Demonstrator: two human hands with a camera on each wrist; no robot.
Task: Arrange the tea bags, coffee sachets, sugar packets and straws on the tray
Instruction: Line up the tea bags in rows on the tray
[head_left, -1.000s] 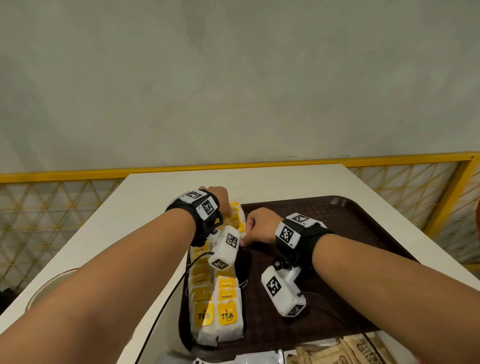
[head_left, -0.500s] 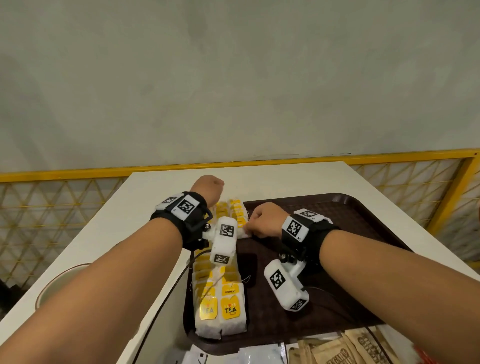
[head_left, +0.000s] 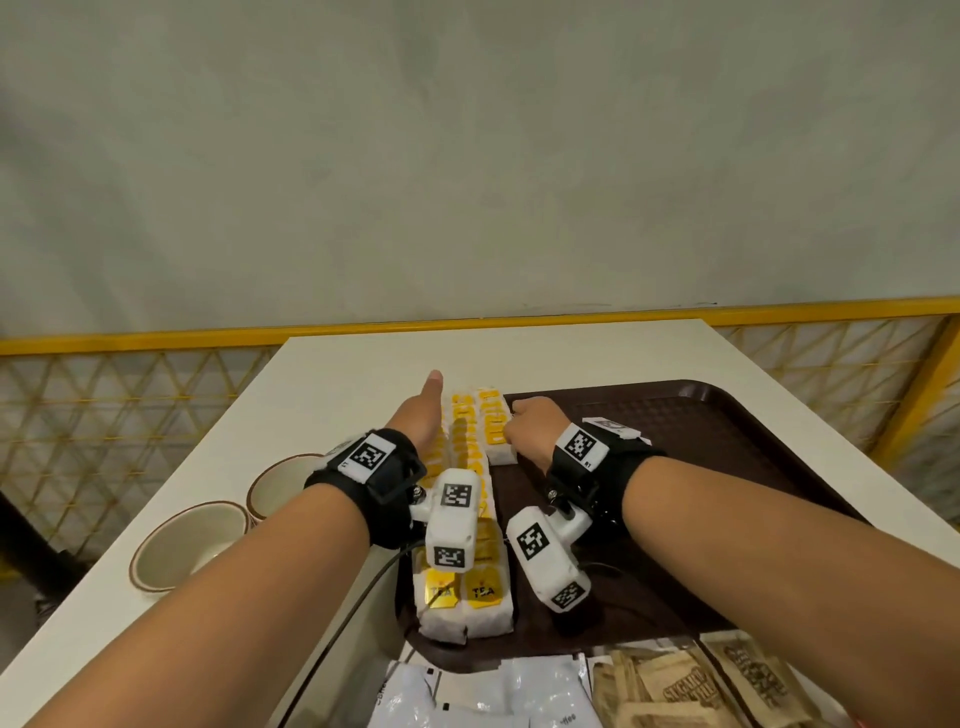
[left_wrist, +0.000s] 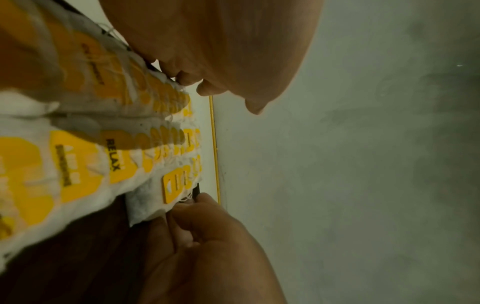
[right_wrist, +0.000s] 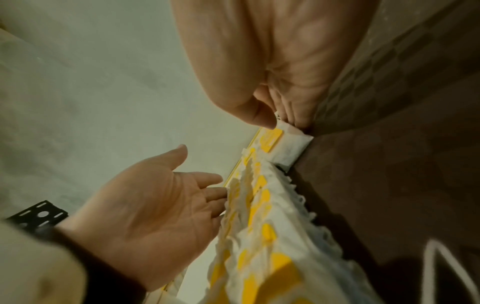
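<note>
While the tea bags (head_left: 470, 519) are lying in overlapping rows along the left edge of the brown tray (head_left: 727, 441), both hands are working at the far end of the rows, seemingly to square them up. The left hand (head_left: 423, 410) is standing edge-on against the outer side of the rows with its grip spread, fingers straight and thumb raised, apparently acting as a fence so the bags are not sliding off onto the tabletop (head_left: 545, 353). The right hand (head_left: 530, 426) is pinching the last tea bag (right_wrist: 288, 144) between thumb and curled fingers, probably nudging it into line.

Coffee sachets (head_left: 509, 691) and brown sugar packets (head_left: 691, 686) are waiting just off the near edge of the tray, cut off by the frame, so their number is unclear. Two cups (head_left: 192, 540) are sitting on the tabletop well to the left. No straws are showing in any view. The wrist cameras are covering the middle of the rows, and both wrist views are blurring the tags.
</note>
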